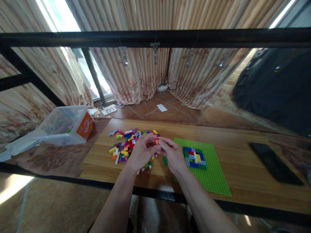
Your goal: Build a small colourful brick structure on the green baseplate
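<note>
My left hand (143, 151) and my right hand (173, 153) meet over the wooden board (102, 158), fingertips pinched together on a small orange brick (156, 141). Under and left of my left hand lies a pile of several loose coloured bricks (122, 145). A dark green brick (165, 160) lies by my right hand. To the right lies a bright green baseplate (213, 171) carrying a small rectangle of blue, red, yellow, white and grey bricks (194, 157).
A clear plastic tub (60, 126) with an orange label lies on its side at the left. A black phone (274, 163) lies at the right of the board. A black metal bar (155, 38) crosses the view above; curtains hang behind.
</note>
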Tool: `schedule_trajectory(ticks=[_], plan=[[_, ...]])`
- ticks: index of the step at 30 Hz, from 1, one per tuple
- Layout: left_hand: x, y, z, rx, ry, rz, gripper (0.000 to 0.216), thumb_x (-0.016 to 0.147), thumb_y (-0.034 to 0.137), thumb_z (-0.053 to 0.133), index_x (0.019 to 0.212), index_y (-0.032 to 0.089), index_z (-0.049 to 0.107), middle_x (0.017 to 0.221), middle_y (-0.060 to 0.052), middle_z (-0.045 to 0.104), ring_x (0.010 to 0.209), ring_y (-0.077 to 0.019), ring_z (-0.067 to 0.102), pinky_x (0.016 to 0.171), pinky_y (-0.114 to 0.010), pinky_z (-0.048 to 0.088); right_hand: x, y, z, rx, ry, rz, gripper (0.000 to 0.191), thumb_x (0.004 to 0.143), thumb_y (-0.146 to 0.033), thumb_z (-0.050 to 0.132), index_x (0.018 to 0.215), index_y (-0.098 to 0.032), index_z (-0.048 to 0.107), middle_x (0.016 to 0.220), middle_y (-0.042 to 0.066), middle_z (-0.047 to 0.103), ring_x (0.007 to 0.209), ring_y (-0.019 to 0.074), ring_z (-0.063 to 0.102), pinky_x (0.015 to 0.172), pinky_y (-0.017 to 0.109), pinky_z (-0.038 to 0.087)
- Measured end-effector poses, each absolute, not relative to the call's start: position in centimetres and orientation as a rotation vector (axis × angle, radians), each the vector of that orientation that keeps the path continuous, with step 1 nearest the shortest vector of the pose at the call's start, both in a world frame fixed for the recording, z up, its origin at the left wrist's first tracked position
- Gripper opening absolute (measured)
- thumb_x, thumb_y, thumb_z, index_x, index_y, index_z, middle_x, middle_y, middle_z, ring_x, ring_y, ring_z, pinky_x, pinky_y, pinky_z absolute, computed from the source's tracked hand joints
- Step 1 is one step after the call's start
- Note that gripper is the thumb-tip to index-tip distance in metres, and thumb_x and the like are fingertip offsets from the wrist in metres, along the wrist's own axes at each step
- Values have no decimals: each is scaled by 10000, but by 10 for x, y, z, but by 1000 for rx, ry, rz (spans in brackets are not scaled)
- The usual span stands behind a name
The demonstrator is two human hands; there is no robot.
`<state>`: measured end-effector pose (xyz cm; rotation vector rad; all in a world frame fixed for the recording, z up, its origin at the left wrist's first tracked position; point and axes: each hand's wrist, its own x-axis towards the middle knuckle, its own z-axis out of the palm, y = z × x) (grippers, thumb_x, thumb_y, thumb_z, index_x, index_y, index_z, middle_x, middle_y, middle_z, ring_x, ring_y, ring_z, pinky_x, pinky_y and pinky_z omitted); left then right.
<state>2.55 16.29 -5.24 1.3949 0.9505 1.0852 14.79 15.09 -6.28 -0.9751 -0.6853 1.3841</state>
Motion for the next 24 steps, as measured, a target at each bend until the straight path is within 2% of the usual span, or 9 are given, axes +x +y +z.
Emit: schedule_trajectory(ticks=[5,15,19,24], plan=[[28,162,-52,1350,934,1103,223,731,282,746,839,168,588,687,5,634,598,-135,612,570,-256,510,152,150,-63,-1003,-839,1293,194,635,-378,799,708,-203,759,550,-12,662,463,109,542,462,243,469],[36,156,-48,1236,939,1195,186,699,240,733,803,160,601,731,7,633,632,-117,602,576,-227,503,151,153,-72,-995,-659,1231,239,604,-393,812,738,-202,757,691,8,715,585,123,579,568,266,512],[25,160,-45,1224,981,1234,172,686,201,717,792,157,589,742,7,633,659,-112,597,630,-232,501,158,156,-79,-1188,-1012,1126,211,724,-402,706,792,-209,758,707,24,718,617,161,605,607,302,508],[4,168,-45,1231,1241,1396,148,670,188,699,766,160,590,708,26,616,633,-98,561,617,-208,445,163,160,-85,-1456,-1683,651,191,831,-282,575,795,-241,757,785,39,714,713,178,622,707,306,464]])
